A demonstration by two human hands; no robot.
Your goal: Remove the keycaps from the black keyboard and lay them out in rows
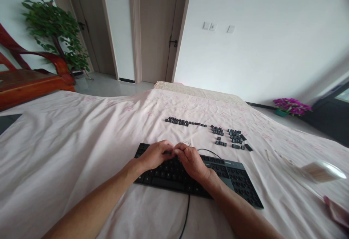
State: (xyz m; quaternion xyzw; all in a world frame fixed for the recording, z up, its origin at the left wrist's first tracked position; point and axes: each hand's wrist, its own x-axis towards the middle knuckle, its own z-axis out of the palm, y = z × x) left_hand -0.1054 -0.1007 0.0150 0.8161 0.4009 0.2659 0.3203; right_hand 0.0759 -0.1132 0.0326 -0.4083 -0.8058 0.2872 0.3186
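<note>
Black kybd cd scratch if wire loop slips from pinched R hand; L hand curled (hold unclear).

Both forearms slant in from the near side; the left hand and right hand meet, fingers curled, fingertips close together.

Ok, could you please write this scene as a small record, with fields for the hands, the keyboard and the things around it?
Left hand: over keyboard, fingertips close to right hand
Right hand: over keyboard, thin wire loop at its fingers
Keyboard: on cloth, partly hidden
Loose keys: in groups beyond keyboard
Far right: clear container
</note>
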